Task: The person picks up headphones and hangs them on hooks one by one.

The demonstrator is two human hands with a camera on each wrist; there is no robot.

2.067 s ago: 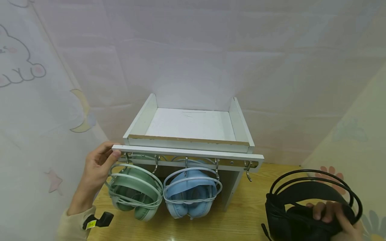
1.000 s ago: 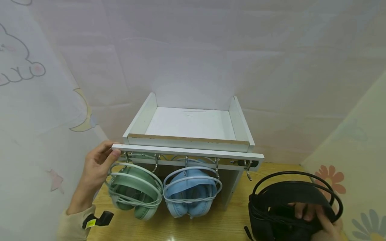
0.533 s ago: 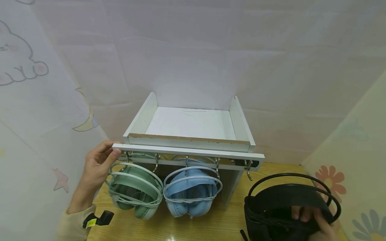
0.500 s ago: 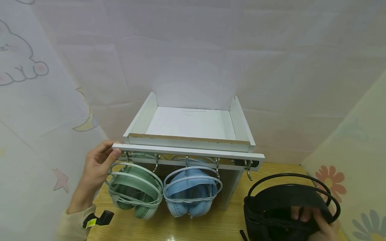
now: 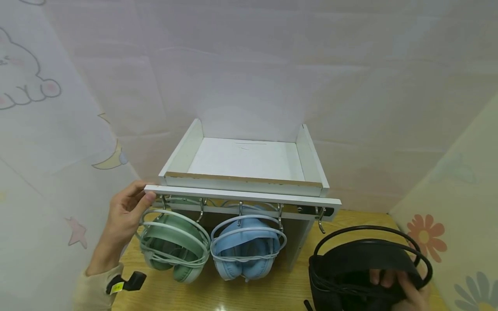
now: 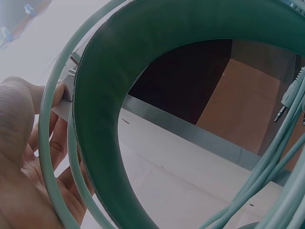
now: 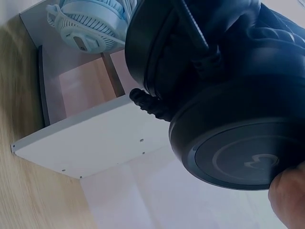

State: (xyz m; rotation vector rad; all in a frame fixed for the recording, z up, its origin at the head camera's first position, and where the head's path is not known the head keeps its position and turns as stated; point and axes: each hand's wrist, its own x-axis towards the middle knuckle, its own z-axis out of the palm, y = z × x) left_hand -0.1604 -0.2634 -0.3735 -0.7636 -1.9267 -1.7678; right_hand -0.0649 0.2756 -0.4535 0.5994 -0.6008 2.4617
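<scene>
My left hand (image 5: pixel 126 216) pinches the left end of the white hook rail (image 5: pixel 241 195) between thumb and fingers. Green headphones (image 5: pixel 175 246) hang from the rail beside that hand, and in the left wrist view their headband (image 6: pixel 100 95) crosses in front of it. Blue headphones (image 5: pixel 249 248) hang at the rail's middle. At the lower right, my right hand (image 5: pixel 408 287) grips black headphones (image 5: pixel 365 259) by the earcups, headband up. The right wrist view shows a round black earcup (image 7: pixel 243 152) with a fingertip on it.
Above the rail is a white open-topped shelf unit (image 5: pixel 245 160) on a wooden table (image 5: pixel 233 298). A bare metal hook (image 5: pixel 320 220) sits at the rail's right end, left of the black headphones. Pale printed cloth (image 5: pixel 249 77) hangs behind and at both sides.
My right hand has carried the black headphones leftward, closer to the rail's right end, and slightly lower. The left hand and the hanging headphones have stayed put.
</scene>
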